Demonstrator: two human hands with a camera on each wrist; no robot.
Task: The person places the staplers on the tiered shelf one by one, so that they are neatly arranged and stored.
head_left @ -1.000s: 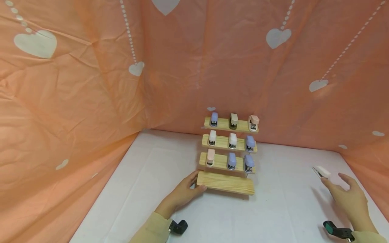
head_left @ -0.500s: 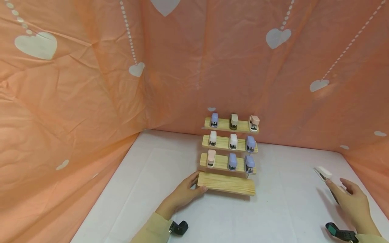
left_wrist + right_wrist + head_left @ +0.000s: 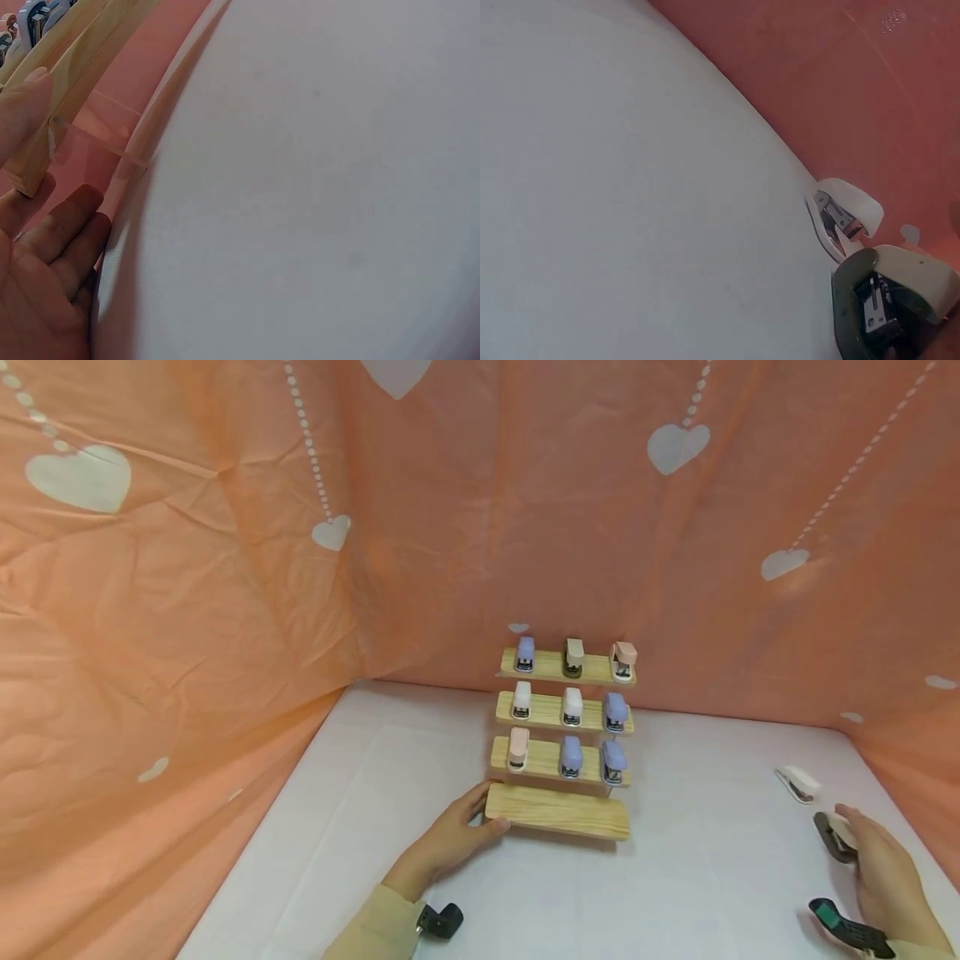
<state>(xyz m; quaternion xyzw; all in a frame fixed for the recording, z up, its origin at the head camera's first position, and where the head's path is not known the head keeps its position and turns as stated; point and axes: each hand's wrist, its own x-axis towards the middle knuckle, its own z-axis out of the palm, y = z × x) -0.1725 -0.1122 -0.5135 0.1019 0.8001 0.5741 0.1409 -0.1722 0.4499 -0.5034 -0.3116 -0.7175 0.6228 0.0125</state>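
Note:
A stepped display stand with wooden shelves (image 3: 558, 810) stands on the white table. My left hand (image 3: 453, 833) grips the left end of its lowest board; in the left wrist view the thumb (image 3: 30, 105) lies over the board's edge, with a finger below. At the right, a mini stapler with a beige top and dark green base (image 3: 834, 838) is beside my right hand (image 3: 888, 872), whose fingers reach along its right side. Whether they hold it is unclear, as the thumb is hidden in the head view. A white stapler (image 3: 798, 783) lies just beyond.
Purple (image 3: 571, 757), white (image 3: 573, 706), pink (image 3: 518, 749) and beige (image 3: 573, 657) mini staplers stand on the three upper shelves. An orange curtain with white hearts (image 3: 480, 510) encloses the table's back and sides. Each wrist wears a black camera mount (image 3: 847, 928).
My right hand has drawn back to the right and nearer, away from the white stapler, uncovering the beige and green stapler. My left hand keeps its grip on the bottom board.

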